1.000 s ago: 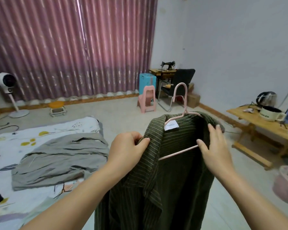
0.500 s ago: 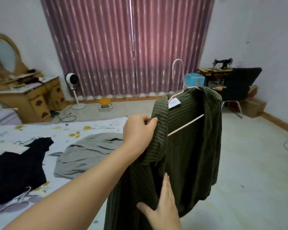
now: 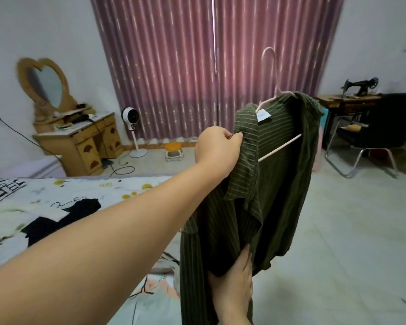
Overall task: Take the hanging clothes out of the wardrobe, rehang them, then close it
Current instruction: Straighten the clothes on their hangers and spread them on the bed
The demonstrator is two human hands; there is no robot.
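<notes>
Head view centred the green striped shirt (image 3: 277, 174) on its pink hanger (image 3: 273, 73). At nine o'clock the left hand (image 3: 217, 151) pinched its shoulder; at six the right hand (image 3: 232, 294) touched the hem, fingers half-hidden, grip unclear.

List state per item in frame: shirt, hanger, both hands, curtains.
green striped shirt: draped on the hanger, held up in the air
pink hanger: inside the shirt, hook free
left hand: pinching shirt's shoulder
right hand: fingers straight, under shirt's lower folds
curtains: drawn closed
</notes>
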